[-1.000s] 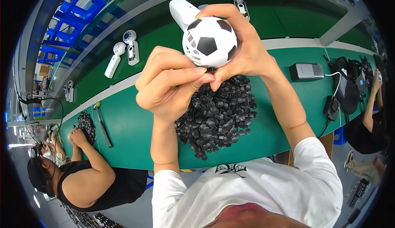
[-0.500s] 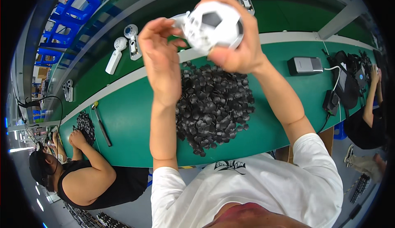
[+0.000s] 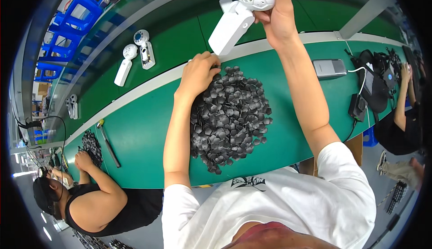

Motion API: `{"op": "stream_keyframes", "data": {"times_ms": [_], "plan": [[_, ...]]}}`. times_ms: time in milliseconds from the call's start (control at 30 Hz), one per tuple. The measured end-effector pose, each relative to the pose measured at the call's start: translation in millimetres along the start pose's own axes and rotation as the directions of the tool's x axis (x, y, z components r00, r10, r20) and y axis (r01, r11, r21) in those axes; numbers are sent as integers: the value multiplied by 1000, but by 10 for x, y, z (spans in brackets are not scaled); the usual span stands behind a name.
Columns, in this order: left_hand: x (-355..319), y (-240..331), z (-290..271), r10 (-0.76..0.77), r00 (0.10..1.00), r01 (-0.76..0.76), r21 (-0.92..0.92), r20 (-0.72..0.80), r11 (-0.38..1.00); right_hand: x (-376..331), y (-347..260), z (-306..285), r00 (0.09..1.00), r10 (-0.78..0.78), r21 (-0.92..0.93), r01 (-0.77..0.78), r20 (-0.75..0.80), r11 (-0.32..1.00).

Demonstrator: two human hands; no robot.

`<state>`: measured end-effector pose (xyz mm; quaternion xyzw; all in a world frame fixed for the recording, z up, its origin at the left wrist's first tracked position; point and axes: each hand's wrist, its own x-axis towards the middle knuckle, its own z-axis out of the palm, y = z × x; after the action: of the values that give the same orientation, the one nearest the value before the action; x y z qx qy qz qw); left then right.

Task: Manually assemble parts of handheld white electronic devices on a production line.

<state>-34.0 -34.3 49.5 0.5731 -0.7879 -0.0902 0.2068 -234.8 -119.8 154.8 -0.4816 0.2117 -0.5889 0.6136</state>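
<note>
In my right hand (image 3: 281, 22) is a white handheld fan (image 3: 231, 31), gripped by its round head near the top edge. The fan's head has an openwork grille, and its handle hangs down to the left. A heap of small black pentagon pieces (image 3: 231, 118) lies on the green tabletop below. My left hand (image 3: 200, 73) reaches to the heap's far left edge, fingers bent down and closed together. Its fingertips are partly hidden, so whatever is between them cannot be made out.
Two more white fans (image 3: 128, 60) (image 3: 146, 53) lie beyond the pale rail (image 3: 157, 82). A hammer (image 3: 109, 145) rests at left, near a co-worker's hands (image 3: 84, 160) at another black pile. At right are a grey box-shaped device (image 3: 329, 68), cables and a black bag (image 3: 373, 78).
The left hand has come away from the fan and down to the pile's edge. My right hand has moved up and slightly right, turning the fan so its grille and handle show.
</note>
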Motion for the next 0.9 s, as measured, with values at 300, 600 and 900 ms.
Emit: {"op": "stream_keyframes", "data": {"times_ms": [300,600,900], "plan": [[15,132,-380,23,993,-51,-243,-117,969,-84,-55,142,997,70,293,-74,26,953],[-27,547,-760,401,616,-519,34,-678,854,-261,268,310,961,26,12,-30,276,999],[-122,687,-920,409,661,-377,193,-629,906,-336,322,458,968,65,-48,-55,241,997]]}}
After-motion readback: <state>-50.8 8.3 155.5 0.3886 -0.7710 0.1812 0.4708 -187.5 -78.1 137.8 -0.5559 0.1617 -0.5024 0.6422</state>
